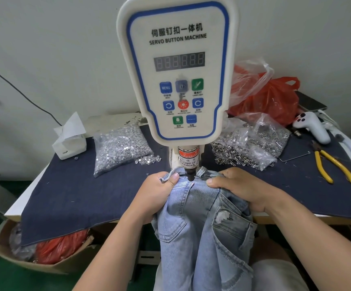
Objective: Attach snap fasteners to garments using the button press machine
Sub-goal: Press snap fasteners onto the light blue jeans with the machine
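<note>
A white servo button machine point(178, 66) stands at the table's middle, its dark press head point(190, 172) pointing down onto the waistband of light blue jeans point(204, 227). My left hand point(159, 192) grips the waistband left of the press head, thumb on top. My right hand point(239, 185) grips the waistband on the right side, thumb pressing the denim. The jeans hang down from the table's front edge toward my lap. A bag of silver snap caps point(117, 148) lies left of the machine, and a bag of ring-shaped snap parts point(252, 143) lies to its right.
A dark blue cloth point(75, 192) covers the table. A tissue box point(69, 141) sits far left, yellow-handled pliers point(334, 166) far right, a white controller point(313, 127) and red plastic bags point(271, 99) behind. A cardboard box point(44, 250) with red bags stands under the table's left.
</note>
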`<state>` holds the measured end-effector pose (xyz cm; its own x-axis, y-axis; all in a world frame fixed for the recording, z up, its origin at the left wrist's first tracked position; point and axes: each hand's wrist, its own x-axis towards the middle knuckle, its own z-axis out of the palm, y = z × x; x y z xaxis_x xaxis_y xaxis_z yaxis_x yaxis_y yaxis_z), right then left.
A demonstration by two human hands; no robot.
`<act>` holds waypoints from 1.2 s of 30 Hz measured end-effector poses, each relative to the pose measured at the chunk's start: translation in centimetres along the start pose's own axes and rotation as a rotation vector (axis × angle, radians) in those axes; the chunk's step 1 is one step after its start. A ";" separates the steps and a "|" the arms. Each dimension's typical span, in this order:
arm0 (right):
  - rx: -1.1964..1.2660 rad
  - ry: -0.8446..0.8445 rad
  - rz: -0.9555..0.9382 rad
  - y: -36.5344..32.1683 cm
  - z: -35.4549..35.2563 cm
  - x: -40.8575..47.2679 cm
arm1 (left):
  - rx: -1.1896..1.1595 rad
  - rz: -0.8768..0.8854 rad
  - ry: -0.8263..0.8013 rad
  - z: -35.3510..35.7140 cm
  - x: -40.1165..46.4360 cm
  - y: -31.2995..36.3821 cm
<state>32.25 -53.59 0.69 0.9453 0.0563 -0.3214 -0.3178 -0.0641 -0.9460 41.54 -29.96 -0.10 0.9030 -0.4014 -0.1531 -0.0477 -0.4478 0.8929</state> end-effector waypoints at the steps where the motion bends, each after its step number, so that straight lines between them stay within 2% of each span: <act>1: -0.004 -0.002 -0.003 0.0 0.0 0.0 | -0.001 0.002 0.000 0.0 0.0 0.0; 23: -0.038 0.010 -0.002 -0.6 0.3 -0.5 | 0.026 0.007 -0.010 0.0 0.1 0.0; 36: 0.051 -0.017 0.018 -1.1 0.5 -0.8 | -0.043 -0.018 -0.031 0.0 -0.5 0.3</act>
<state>31.76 -53.05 1.93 0.9381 0.0731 -0.3385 -0.3383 -0.0144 -0.9409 41.11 -29.92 0.23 0.8897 -0.4189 -0.1816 -0.0128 -0.4205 0.9072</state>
